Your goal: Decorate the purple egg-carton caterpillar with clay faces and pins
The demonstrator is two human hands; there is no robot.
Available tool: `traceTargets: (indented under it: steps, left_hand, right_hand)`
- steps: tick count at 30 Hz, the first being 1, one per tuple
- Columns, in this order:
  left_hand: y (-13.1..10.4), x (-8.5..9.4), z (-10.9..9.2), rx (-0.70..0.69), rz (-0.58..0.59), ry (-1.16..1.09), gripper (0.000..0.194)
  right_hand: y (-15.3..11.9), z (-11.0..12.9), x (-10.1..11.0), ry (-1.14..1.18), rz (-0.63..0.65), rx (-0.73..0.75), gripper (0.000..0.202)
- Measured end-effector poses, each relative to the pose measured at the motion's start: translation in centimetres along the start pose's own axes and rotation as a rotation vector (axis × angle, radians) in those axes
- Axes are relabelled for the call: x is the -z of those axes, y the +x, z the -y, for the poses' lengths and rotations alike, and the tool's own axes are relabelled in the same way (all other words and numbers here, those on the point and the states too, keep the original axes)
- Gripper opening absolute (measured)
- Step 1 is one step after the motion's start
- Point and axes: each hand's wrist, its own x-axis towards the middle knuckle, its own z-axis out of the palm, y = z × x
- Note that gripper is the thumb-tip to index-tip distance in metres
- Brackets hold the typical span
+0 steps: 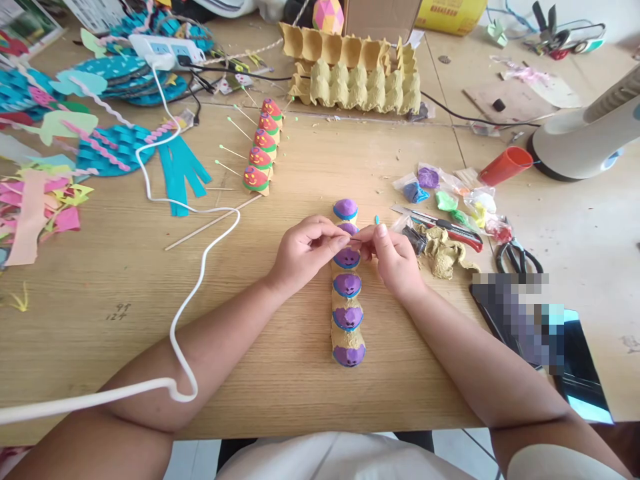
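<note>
Left grip (306,252) and right grip (399,259), pinched on a thin strand (355,239) over the strip (349,285), toward twelve o'clock, should work gently.

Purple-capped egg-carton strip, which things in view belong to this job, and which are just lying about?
Likely in use: purple-capped strip, dark strand, purple packet, blue packet, black packet.

Probably lying about: white cable, power strip, red cylinder, teal paper.

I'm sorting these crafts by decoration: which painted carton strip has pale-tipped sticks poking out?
The red-and-green strip, beyond the left hand; thin pale-tipped sticks jut from its sides. The purple-and-blue strip shows none.
</note>
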Motion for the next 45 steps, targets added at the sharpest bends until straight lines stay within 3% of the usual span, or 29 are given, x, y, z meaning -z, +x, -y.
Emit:
traceTargets:
  steps: [6, 13, 33, 39, 45]
  left_hand:
    - [0.1, 0.0, -0.1, -0.03, -0.055, 0.024, 0.013]
    - [-0.1, -0.1, -0.2, -0.101, -0.041, 0.088, 0.009]
    - [-0.2, -0.3, -0.5, -0.119, -0.065, 0.076, 0.01]
    - [-0.1, -0.1, -0.4, -0.084, -0.05, 0.053, 0.012]
    - [0.1, -0.1, -0.1, -0.046, 0.043, 0.015, 0.011]
  right_hand:
    - [0.2, -0.1, -0.4, 0.159, -0.037, -0.03, 0.028]
    - [0.1, 0.0, -1.1, 0.233, -0.052, -0.056, 0.028]
    - [0.2, -0.1, -0.5, 0.128, -0.147, -0.116, 0.038]
    - [0.1, 0.1, -0.5, 0.153, -0.098, -0.106, 0.036]
    - [0.3, 0.7, -0.4, 0.159, -0.016, -0.104, 0.038]
